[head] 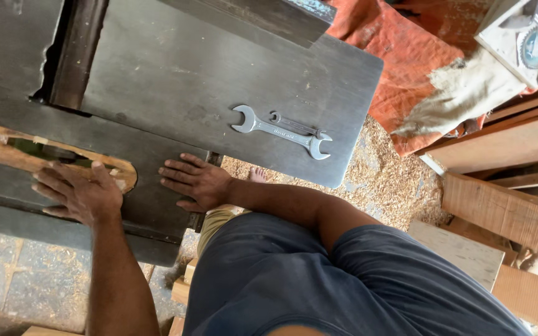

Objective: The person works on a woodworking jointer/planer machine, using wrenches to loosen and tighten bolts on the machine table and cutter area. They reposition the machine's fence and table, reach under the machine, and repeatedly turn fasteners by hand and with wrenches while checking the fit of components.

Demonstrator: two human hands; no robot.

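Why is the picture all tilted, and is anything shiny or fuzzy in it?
Head view: the camera leans, so the dark metal table runs slantwise. Soft daylight, no hard shadows; the two spanners gleam a little. The left hand and right hand look sharp; the picture's edges, like the wooden boards, stretch slightly.

Dark grey metal machine table (175, 74), flat, scuffed, oval wood-edged opening (63, 163) at left
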